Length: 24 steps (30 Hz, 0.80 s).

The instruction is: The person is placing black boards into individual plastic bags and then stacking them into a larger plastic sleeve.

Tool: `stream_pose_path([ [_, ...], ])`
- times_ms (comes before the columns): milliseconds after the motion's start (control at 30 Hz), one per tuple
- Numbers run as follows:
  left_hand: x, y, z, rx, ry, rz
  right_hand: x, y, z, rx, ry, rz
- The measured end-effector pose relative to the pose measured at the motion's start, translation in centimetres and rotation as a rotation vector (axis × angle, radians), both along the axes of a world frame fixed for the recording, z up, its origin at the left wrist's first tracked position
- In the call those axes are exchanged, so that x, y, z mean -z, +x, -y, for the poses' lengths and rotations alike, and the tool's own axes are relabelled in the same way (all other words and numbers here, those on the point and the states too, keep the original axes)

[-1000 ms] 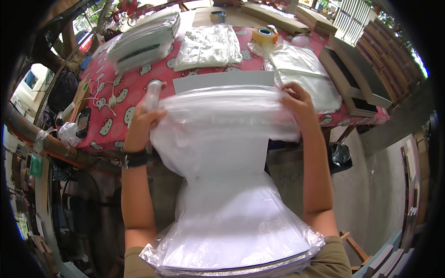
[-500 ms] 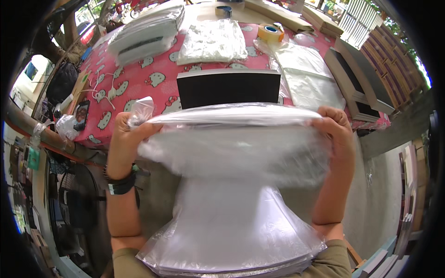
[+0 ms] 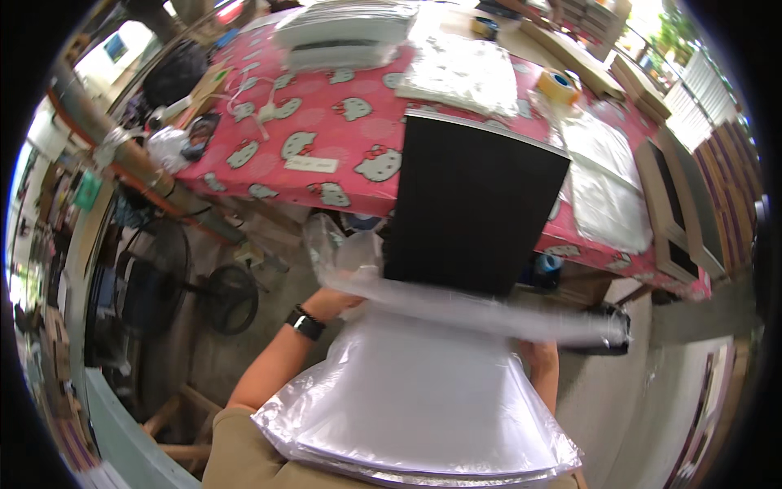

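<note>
A thin, clear plastic-wrapped package point(image 3: 464, 308), blurred and seen nearly edge-on, lies across both hands above my lap. My left hand point(image 3: 336, 303) is closed at its left end, where loose clear plastic point(image 3: 358, 248) puffs up; the fingertips are partly covered. Below the package's right part is my right hand point(image 3: 539, 355), its fingers hidden. A dark end shows inside the plastic at the far right. A stack of clear plastic bags point(image 3: 440, 407) rests on my lap. Just beyond the package, a flat black board point(image 3: 476, 204) with a pale far edge extends over the table's near edge.
The table has a pink patterned cloth point(image 3: 269, 167). On it stand wrapped stacks point(image 3: 346, 33), clear plastic packs point(image 3: 460, 77), a tape roll point(image 3: 559, 85), flat plastic sleeves point(image 3: 607, 187) and black-and-brown boards point(image 3: 672, 212). A black fan point(image 3: 151, 277) stands at left.
Both hands have come down and nearer my body with the package, which now tilts lower on the right. My view has turned, and more of the black board shows.
</note>
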<state>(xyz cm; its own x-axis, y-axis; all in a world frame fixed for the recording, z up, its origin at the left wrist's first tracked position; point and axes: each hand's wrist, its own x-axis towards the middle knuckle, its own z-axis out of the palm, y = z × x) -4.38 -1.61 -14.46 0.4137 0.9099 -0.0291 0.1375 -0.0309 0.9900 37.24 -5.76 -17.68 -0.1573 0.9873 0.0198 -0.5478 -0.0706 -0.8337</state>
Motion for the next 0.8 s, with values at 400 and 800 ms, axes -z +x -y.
stream_pose_path([
  [400, 0.5, -2.9, 1.2, 0.161, -0.553, 0.250, -1.1, -0.3, 0.7, -0.316, -0.182, 0.253],
  [800, 7.7, -2.8, -3.8, -0.963, 0.136, -0.385, 0.7, -2.1, -2.6, 0.256, -0.151, 1.123],
])
